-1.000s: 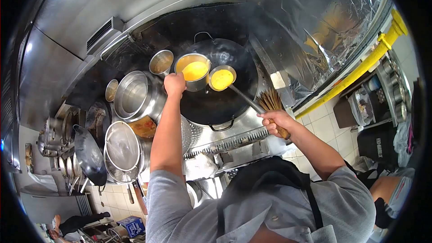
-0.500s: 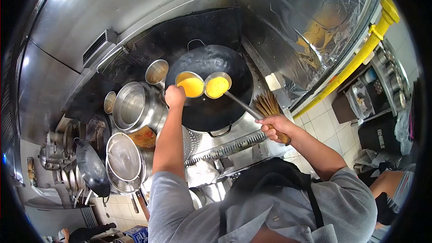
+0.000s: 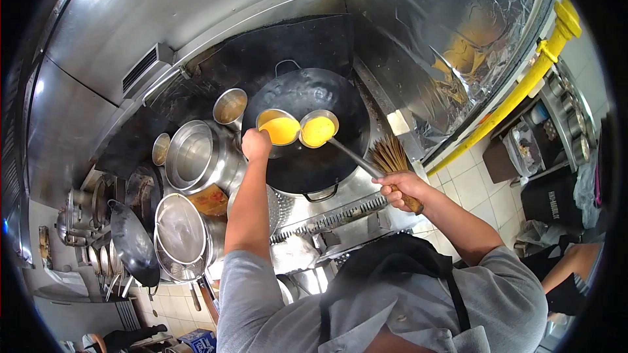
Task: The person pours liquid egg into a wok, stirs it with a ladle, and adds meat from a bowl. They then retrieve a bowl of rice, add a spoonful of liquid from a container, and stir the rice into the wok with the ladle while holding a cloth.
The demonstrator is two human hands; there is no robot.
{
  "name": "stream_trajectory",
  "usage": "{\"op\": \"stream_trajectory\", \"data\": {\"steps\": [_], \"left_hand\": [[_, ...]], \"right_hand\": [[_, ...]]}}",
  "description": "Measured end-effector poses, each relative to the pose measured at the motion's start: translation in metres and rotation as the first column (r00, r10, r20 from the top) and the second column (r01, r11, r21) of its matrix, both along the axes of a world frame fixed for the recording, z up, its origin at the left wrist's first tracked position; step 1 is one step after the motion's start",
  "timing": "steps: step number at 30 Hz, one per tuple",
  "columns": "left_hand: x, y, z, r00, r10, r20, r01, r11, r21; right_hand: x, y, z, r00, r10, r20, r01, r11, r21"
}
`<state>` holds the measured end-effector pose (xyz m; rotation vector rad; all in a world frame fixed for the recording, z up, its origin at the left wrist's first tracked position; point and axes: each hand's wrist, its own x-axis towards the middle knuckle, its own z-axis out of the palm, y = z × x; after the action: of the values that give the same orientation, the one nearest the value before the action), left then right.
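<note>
My left hand (image 3: 256,144) grips the rim of a metal bowl (image 3: 261,116) that holds yellow liquid (image 3: 281,131), which looks like beaten egg. In my right hand (image 3: 401,189) is the wooden handle of a ladle (image 3: 356,156). Its cup, filled with the same yellow liquid, touches or nearly touches the bowl's right side. Both are held above a large black wok (image 3: 307,168) with loop handles. Just beyond my right hand lies a bamboo brush (image 3: 388,153), its bristles pointing away from me.
Left of the wok stand a large metal pot (image 3: 171,163), smaller metal containers (image 3: 230,106) and a round strainer (image 3: 180,229). A second wok (image 3: 134,242) leans farther left. A yellow pipe (image 3: 510,114) runs along the right. Another person's leg (image 3: 575,268) shows at lower right.
The view has shifted slightly. Bowl and ladle stay side by side over the wok, and both hands keep their grip.
</note>
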<state>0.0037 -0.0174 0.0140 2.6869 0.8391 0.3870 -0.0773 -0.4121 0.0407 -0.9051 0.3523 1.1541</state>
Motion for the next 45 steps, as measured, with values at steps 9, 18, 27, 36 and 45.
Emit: {"op": "stream_trajectory", "data": {"steps": [9, 18, 27, 36, 45], "left_hand": [[-0.002, 0.009, 0.008, 0.986, 0.135, 0.097, -0.033, 0.729, -0.684], [-0.016, -0.013, 0.066, 0.947, 0.190, 0.258, 0.099, 0.593, -0.799], [-0.044, -0.031, 0.101, 0.884, 0.302, 0.356, 0.192, 0.461, -0.867], [-0.147, -0.080, 0.124, 0.814, 0.418, 0.403, 0.175, 0.485, -0.857], [-0.323, -0.161, 0.120, 0.654, 0.684, 0.323, -0.113, 0.511, -0.852]], "right_hand": [[0.003, 0.010, -0.019, 0.986, 0.065, 0.152, -0.050, 0.994, -0.097], [0.010, 0.023, -0.037, 0.444, 0.562, 0.698, 0.139, 0.726, -0.674], [0.002, 0.005, -0.002, 0.332, 0.684, 0.650, 0.103, 0.659, -0.745], [0.011, -0.018, -0.078, -0.308, 0.354, 0.883, 0.331, 0.910, -0.250], [0.029, -0.030, -0.102, -0.076, 0.326, 0.942, 0.191, 0.932, -0.307]]}}
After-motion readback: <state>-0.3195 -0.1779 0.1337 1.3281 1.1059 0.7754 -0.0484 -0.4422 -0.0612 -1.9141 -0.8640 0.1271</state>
